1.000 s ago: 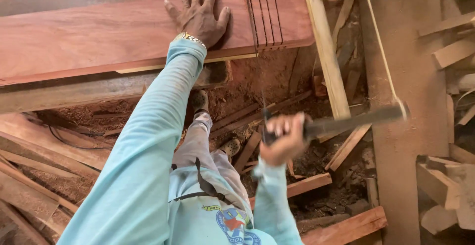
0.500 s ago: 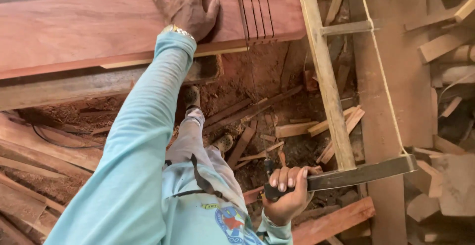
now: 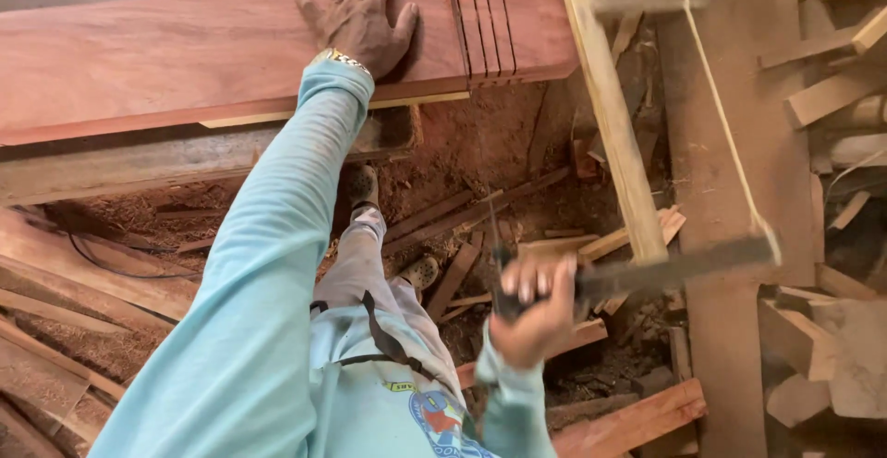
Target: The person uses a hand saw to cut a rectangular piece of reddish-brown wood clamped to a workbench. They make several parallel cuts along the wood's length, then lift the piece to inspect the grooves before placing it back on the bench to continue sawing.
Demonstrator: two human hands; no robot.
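Left hand (image 3: 360,16) flat on plank (image 3: 166,61); right hand (image 3: 534,315) grips frame saw (image 3: 637,171) above scraps (image 3: 637,421).

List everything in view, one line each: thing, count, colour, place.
Plank: one, reddish, across the top, four saw cuts near its right end.
Frame saw: one, pale wood with cord, right of the plank, lower bar gripped.
Beam: one, grey-brown, under the plank.
Offcuts: many, pale and reddish, on the sawdust floor.
Wristwatch: one, gold, left wrist.
Left hand: flat on the plank.
Right hand: closed round the saw's lower bar.
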